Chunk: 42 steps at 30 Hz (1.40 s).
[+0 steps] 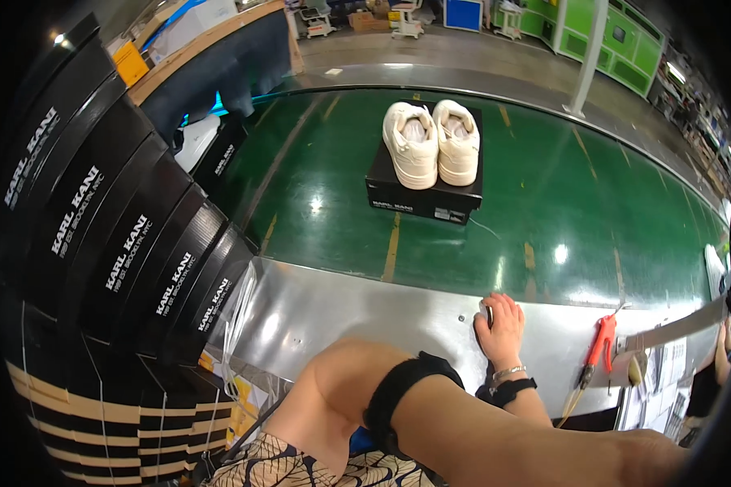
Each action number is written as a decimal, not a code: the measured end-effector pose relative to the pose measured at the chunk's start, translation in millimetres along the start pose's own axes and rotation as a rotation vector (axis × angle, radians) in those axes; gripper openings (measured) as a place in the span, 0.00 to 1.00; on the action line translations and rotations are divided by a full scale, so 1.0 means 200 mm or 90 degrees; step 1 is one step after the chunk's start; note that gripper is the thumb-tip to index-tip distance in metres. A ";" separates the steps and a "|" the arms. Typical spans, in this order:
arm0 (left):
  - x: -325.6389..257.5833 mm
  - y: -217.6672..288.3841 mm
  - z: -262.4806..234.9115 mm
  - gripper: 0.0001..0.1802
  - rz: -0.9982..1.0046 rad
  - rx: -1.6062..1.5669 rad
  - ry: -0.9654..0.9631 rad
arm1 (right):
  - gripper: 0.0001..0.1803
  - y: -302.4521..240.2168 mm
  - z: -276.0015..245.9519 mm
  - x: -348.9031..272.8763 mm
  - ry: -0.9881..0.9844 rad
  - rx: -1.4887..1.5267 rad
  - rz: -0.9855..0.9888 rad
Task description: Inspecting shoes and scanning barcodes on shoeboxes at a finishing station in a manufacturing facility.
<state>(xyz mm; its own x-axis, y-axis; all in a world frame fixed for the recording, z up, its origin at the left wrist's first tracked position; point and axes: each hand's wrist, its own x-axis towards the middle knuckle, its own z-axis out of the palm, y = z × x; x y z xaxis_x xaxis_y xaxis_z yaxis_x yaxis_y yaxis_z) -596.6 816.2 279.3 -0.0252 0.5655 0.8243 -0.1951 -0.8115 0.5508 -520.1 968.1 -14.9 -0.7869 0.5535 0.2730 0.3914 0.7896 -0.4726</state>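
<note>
My left forearm (503, 414), with a black band near the bent elbow, slants across the lower part of the view and rises close to the camera. My left hand (654, 456) is blurred at the lower right, and its fingers cannot be seen. At the belt's near metal edge (406, 312) rests my right hand (503, 329), wearing a bracelet and black wristband. Its fingers are bent, and a small dark thing (489, 315) shows by the thumb. Beyond it, two cream sneakers (439, 146) stand side by side on a black shoebox (422, 203), heels toward me.
Black shoeboxes (81, 195) are stacked high at the left. A green conveyor belt (317, 235) runs across. On the metal edge to the right lies a red-handled tool (601, 345). Another shoe (713, 268) shows at the far right. A post (593, 57) stands beyond the belt.
</note>
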 end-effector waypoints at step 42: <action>-0.24 -0.11 0.09 0.34 0.105 -0.346 -0.099 | 0.17 -0.05 0.04 0.01 0.008 0.002 -0.022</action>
<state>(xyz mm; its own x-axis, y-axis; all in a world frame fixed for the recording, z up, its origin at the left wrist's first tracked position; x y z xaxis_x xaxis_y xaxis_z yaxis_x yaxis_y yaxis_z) -572.6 804.6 229.8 0.0381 0.3768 0.9255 -0.6761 -0.6723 0.3015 -529.4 959.2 -15.8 -0.7942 0.5288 0.2993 0.3626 0.8077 -0.4650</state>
